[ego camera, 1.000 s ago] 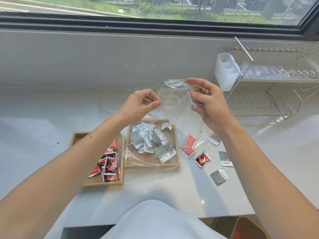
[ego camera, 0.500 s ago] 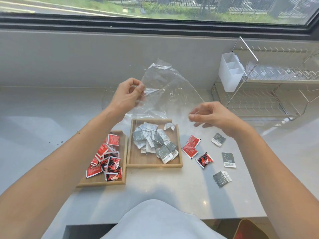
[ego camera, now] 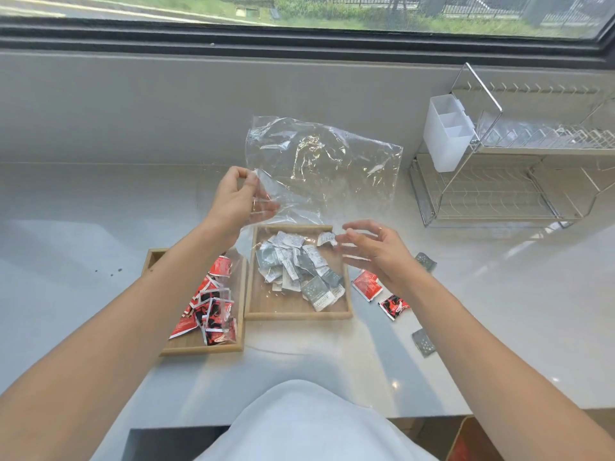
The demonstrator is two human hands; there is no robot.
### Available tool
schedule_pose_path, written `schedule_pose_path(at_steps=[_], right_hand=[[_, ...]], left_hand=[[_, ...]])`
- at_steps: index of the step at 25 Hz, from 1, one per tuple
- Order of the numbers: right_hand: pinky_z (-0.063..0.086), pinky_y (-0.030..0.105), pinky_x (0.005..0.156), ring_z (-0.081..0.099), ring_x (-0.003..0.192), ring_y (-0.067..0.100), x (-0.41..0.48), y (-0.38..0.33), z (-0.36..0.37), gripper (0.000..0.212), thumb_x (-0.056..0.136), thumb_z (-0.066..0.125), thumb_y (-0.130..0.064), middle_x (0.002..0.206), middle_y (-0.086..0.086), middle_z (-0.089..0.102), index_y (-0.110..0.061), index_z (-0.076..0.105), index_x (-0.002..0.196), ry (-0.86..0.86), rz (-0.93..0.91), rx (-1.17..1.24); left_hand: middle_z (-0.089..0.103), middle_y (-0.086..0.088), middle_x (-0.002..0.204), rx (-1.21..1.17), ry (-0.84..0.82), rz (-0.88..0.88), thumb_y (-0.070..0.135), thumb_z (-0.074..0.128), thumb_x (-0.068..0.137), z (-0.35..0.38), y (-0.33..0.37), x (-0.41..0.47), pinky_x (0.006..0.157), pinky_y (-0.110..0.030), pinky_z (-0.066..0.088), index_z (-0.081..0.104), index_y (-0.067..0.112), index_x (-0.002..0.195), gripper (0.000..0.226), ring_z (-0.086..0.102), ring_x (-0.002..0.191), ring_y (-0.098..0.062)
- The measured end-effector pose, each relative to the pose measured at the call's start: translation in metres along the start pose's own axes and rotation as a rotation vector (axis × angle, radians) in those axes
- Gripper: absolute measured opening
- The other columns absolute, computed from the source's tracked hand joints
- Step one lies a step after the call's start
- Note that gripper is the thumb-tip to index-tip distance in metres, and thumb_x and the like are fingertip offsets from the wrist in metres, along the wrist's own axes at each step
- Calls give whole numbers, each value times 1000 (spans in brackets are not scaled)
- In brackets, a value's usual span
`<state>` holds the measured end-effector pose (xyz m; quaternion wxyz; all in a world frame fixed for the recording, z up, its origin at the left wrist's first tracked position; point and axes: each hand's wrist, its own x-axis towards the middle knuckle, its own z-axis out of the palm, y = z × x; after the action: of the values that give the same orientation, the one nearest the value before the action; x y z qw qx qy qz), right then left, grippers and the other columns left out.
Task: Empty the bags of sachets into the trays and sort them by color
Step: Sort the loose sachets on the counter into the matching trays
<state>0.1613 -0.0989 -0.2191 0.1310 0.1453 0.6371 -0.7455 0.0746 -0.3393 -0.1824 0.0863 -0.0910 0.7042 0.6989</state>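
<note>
The left tray point(ego camera: 199, 349) holds the red sachets point(ego camera: 213, 314), some plain red and some red and black, heaped toward its right side. Above it, the left hand point(ego camera: 238, 199) pinches a corner of the clear bag point(ego camera: 326, 161) between thumb and curled fingers. The bag hangs crumpled and glossy over the far counter and looks empty, though a fold could hide a sachet.

The step in hand, as I judge it, is getting rid of the bag. Give it 1 look through the film, then lay it well behind the trays so it cannot drag sachets out.

The right tray point(ego camera: 299, 316), just beside the left one, carries the grey and white sachets point(ego camera: 299, 271) in a loose pile. The right hand point(ego camera: 376, 252) hovers over its far right corner, fingers spread and holding nothing.

On the counter point(ego camera: 499, 311) right of that tray lie 2 loose red sachets point(ego camera: 367, 286) and 2 loose grey sachets point(ego camera: 423, 342). They are best picked up singly, reds to the left tray and greys to the right tray.
</note>
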Motion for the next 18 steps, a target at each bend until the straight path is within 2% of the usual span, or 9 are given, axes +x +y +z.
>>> schedule_pose_path(at_steps=[3,5,9,11,14,16,18], right_hand=[[60,38,75,74,79,26,4,-6,0,13,96,60,-10,88,7,75,-7,59,108,54,-32,7],[60,32,65,74,75,24,6,-12,-3,6,95,59,-9,86,7,74,-9,59,102,61,-45,0],[57,26,54,72,67,20,12,-15,-5,9,96,58,-6,88,10,74,-12,65,98,63,-37,-50],[57,25,52,66,57,14,16,-14,-3,12,95,59,-5,91,12,75,-13,68,95,88,-31,-74],[54,26,51,66,60,19,21,-14,-1,14,95,58,-3,93,16,74,-13,68,93,167,-38,-37],[53,23,47,70,60,20,23,-16,-3,14,96,57,-1,87,13,73,-10,67,94,221,-54,24],[52,22,47,70,61,21,23,-16,-4,13,96,56,-1,85,12,72,-9,66,96,225,-51,43]], left_hand=[[64,-6,82,181,18,30,28,39,104,-13,-8,2,52,-27,54,46,14,105,16,69,57,-16],[63,-6,78,334,28,88,32,41,103,-23,-15,2,51,-29,52,49,13,108,21,67,53,-17],[55,-6,70,550,96,202,33,43,103,-35,-30,3,41,-21,43,52,16,106,19,56,39,-9],[57,-5,72,508,149,163,32,45,102,-41,-33,7,39,-19,41,53,17,107,18,53,36,-6],[60,-2,73,335,171,23,33,50,100,-43,-32,9,43,-22,45,56,11,109,24,52,36,-4],[62,2,69,200,39,-86,35,51,99,-46,-30,4,46,-20,47,57,10,103,25,55,40,-4],[67,0,74,142,-171,-154,37,58,93,-53,-30,-3,52,-22,52,58,11,100,27,63,53,-9]])
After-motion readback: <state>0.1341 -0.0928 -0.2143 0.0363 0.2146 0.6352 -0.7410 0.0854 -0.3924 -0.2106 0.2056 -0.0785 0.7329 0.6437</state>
